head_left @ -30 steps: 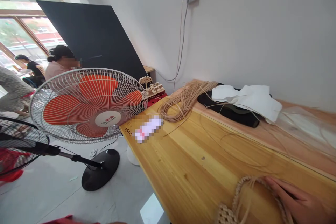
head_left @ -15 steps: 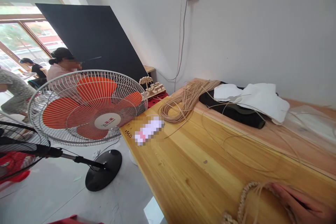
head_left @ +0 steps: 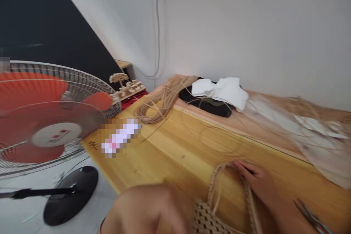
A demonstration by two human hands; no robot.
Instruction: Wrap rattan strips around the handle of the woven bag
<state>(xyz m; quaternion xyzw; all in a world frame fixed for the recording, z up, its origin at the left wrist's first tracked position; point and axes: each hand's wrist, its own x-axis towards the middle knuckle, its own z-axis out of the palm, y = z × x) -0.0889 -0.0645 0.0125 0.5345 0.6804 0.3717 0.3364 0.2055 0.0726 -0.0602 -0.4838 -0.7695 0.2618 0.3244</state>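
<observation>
A woven basket (head_left: 207,217) of tan cord lies at the bottom of the view, partly cut off. Its braided handle (head_left: 213,181) arches up from the weave, and loose strands hang beside it. At the top of that arch, my right hand (head_left: 256,179) is closed round the handle, thumb and finger pinching it. My left hand (head_left: 149,206) looms large and blurred left of the basket, fingers curled in; whatever they hold is hidden. Metal pliers or scissors (head_left: 312,215) lie on the table right of my right forearm.
On the wooden table (head_left: 164,157) rest a cord coil (head_left: 153,108), a blurred-out phone-like item (head_left: 120,137), and white paper (head_left: 230,91) over a black item (head_left: 214,108). Plastic sheeting (head_left: 276,120) spreads at right. An orange-bladed fan (head_left: 55,117) stands left, near a small woven model (head_left: 128,87).
The view has swung right and down. My left hand has come into view at the bottom, and more of the basket and the metal tool show. My right hand still grips the handle.
</observation>
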